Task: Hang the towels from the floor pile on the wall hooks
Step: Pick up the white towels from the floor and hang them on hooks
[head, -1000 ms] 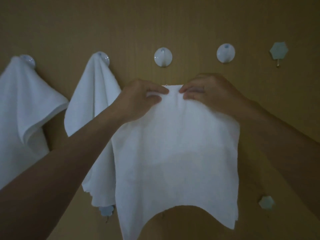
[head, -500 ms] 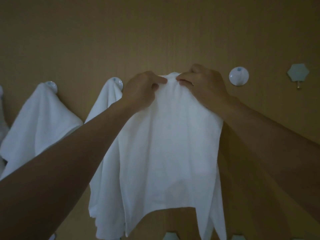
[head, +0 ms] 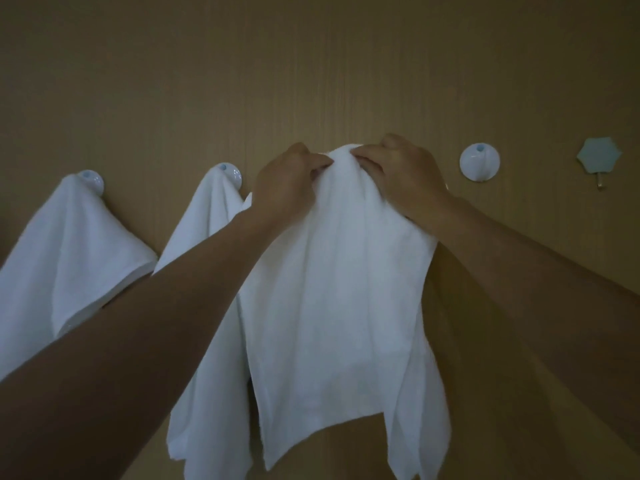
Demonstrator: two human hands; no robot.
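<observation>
Tan wood-grain wall [head: 311, 64].

Wall [head: 311, 64]: tan-brown surface with fine vertical grain, filling the frame from edge to edge. Finish uniform across the upper half. Lighting: dim, darkening further toward the upper corners and the lower right of the frame.

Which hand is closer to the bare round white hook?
The right hand: it pinches the towel just left of the round hook. The left hand holds the towel farther left, beyond it.
</observation>
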